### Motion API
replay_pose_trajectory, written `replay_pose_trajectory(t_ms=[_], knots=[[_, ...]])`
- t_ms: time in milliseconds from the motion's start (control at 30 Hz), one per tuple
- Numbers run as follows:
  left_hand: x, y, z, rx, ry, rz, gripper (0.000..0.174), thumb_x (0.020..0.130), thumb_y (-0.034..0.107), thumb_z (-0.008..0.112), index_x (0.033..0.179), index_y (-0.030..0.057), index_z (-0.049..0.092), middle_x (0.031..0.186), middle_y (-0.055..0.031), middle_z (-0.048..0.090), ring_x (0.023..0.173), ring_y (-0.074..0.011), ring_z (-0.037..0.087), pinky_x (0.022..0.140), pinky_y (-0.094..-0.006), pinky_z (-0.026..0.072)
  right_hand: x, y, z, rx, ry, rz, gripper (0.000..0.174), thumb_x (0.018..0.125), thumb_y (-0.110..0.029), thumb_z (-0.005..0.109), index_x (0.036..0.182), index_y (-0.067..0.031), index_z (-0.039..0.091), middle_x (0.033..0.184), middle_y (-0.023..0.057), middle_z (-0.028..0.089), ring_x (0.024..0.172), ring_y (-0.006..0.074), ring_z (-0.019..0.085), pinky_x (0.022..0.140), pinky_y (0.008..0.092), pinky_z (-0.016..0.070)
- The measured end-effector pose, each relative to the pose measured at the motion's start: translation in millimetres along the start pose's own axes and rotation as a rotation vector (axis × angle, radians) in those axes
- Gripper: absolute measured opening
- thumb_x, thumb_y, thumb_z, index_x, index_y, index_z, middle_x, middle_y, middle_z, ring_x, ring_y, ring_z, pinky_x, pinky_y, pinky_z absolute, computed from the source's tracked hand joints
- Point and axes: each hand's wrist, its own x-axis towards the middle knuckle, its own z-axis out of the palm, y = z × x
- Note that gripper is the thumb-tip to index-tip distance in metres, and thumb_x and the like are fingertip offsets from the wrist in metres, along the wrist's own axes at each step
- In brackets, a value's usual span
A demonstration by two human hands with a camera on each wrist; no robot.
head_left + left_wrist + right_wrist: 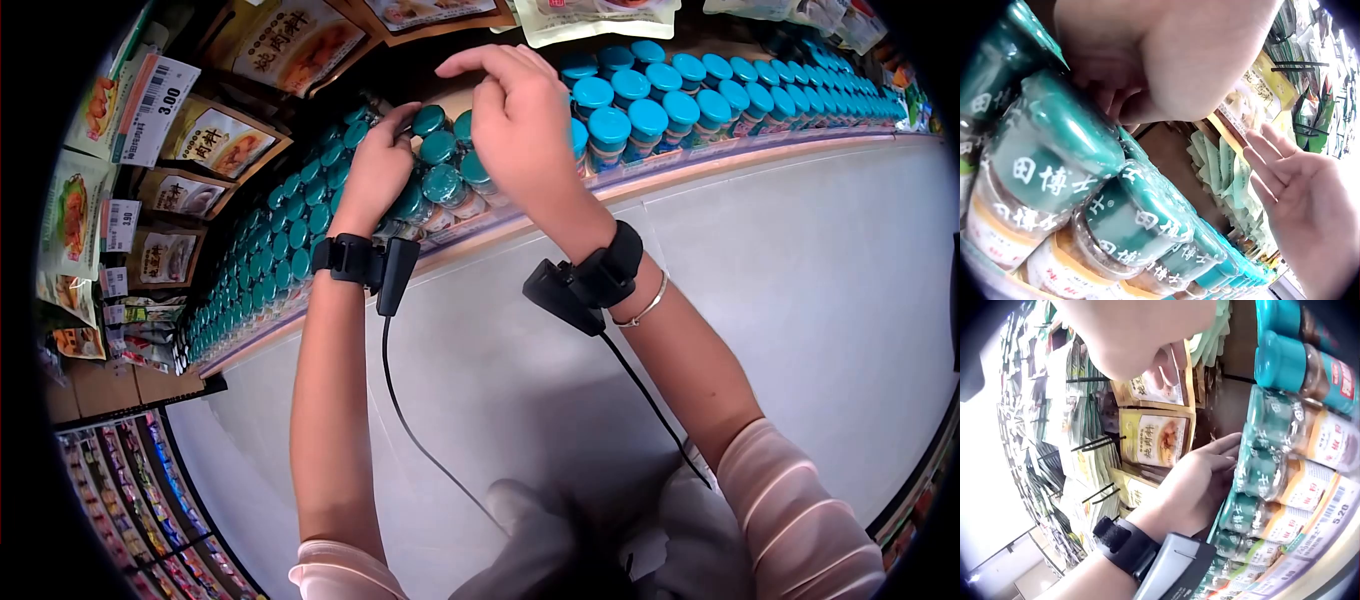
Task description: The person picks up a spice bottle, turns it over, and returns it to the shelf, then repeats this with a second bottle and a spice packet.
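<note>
1. Left hand point(380, 172): lowered behind the front row of green-lidded jars point(441, 184), with its fingers reaching down at the back of the lids. Some fingers look bent; the tips are hidden, so whether they grip a jar cannot be told.

2. Right hand point(1315, 209): raised above the jars and apart from them, palm partly turned toward the other hand, fingers loosely extended. It is released and holds nothing visible.

3. Location of the handled goods: the green-lidded jars stand upright in close rows on a shelf, beside a block of blue-lidded jars point(648, 120). A price label point(1340, 515) faces outward along the shelf front, below the green-lidded jars.

4. Surroundings: brown seasoning pouches point(1161, 440) hang behind the jars. A black wrist strap point(350, 259) encircles the left wrist.

5. Step in hand (judgement): the left hand appears to be reaching among or adjusting the jars near the boundary between the two lid colours, while the right hand is held free.

6. Requirement of the next move (judgement): the left fingertips need a secure contact on a single jar, and any shift should be small and level, since neighbouring jars stand close enough to be knocked.
</note>
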Motion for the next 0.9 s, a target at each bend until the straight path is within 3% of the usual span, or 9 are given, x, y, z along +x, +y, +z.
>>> replay_pose_trajectory(t_ms=[133,167,333,433,633,667,767,833,900], knots=[[6,11,-3,-0.035,0.005,-0.085,0.036,0.096,0.020,0.056,0.124,-0.0021,0.058,0.112,-0.0198,0.067,0.105,-0.0257,0.064,0.092,-0.0317,0.0472,-8,16,-4,-0.099,-0.029,0.059,0.017,0.079,-0.001,0.051,0.084,-0.0047,0.067,0.082,0.0119,0.067,0.089,0.0313,0.060,0.091,0.0431,0.0414],[8,9,-2,-0.075,0.017,-0.088,0.044,0.093,0.031,0.063,0.122,-0.0007,0.060,0.109,-0.0169,0.068,0.099,-0.0217,0.065,0.088,-0.0298,0.0487,-13,19,-5,-0.126,-0.054,0.081,0.017,0.080,-0.001,0.051,0.085,-0.0048,0.067,0.082,0.0117,0.067,0.089,0.0311,0.060,0.091,0.0434,0.0411],[14,18,-2,0.065,-0.038,-0.178,0.050,0.090,0.035,0.069,0.120,-0.0035,0.060,0.108,-0.0122,0.068,0.097,-0.0137,0.062,0.088,-0.0251,0.0477,-27,17,-11,-0.067,-0.111,0.178,0.017,0.082,-0.002,0.052,0.086,-0.0057,0.068,0.079,0.0115,0.065,0.087,0.0299,0.060,0.088,0.0423,0.0406],[17,14,-1,0.072,0.000,-0.157,0.051,0.085,0.038,0.071,0.114,-0.0032,0.064,0.100,-0.0146,0.071,0.094,-0.0209,0.067,0.086,-0.0297,0.0502,-29,14,-10,-0.036,-0.113,0.204,0.018,0.083,-0.002,0.051,0.086,-0.0062,0.068,0.078,0.0112,0.065,0.084,0.0297,0.060,0.087,0.0422,0.0404],[3,19,7,0.010,0.106,-0.042,0.036,0.095,0.023,0.059,0.122,-0.0012,0.061,0.109,-0.0127,0.068,0.099,-0.0165,0.063,0.090,-0.0270,0.0472,-33,16,-20,-0.026,-0.138,0.219,0.018,0.082,-0.001,0.050,0.086,-0.0063,0.067,0.076,0.0103,0.064,0.082,0.0299,0.060,0.087,0.0428,0.0406],[-7,29,8,0.121,0.170,-0.064,0.032,0.098,0.015,0.051,0.125,0.0014,0.060,0.112,-0.0143,0.068,0.104,-0.0199,0.064,0.094,-0.0289,0.0464,-37,20,-22,-0.044,-0.137,0.190,0.018,0.082,-0.001,0.050,0.085,-0.0063,0.067,0.076,0.0103,0.064,0.083,0.0298,0.060,0.088,0.0426,0.0405],[-29,31,13,0.183,0.370,0.287,0.032,0.096,0.002,0.044,0.120,0.0048,0.064,0.124,-0.0133,0.063,0.127,-0.0274,0.052,0.106,-0.0332,0.0386,-46,18,-34,-0.207,-0.178,0.003,0.017,0.080,0.000,0.051,0.085,-0.0065,0.066,0.082,0.0086,0.064,0.088,0.0273,0.059,0.092,0.0420,0.0400],[-53,42,14,0.176,0.474,0.279,0.036,0.091,-0.005,0.042,0.115,0.0059,0.066,0.123,-0.0107,0.063,0.128,-0.0282,0.050,0.107,-0.0362,0.0369,-53,15,-39,-0.312,-0.210,-0.172,0.018,0.078,0.001,0.052,0.088,-0.0063,0.065,0.089,0.0083,0.064,0.092,0.0268,0.058,0.094,0.0423,0.0397],[-78,46,24,0.151,0.616,0.247,0.041,0.087,-0.009,0.039,0.113,0.0070,0.067,0.120,-0.0090,0.064,0.126,-0.0280,0.051,0.107,-0.0378,0.0371,-59,16,-41,-0.296,-0.194,-0.174,0.022,0.077,0.002,0.052,0.093,-0.0062,0.064,0.094,0.0082,0.063,0.095,0.0272,0.057,0.095,0.0428,0.0392]])
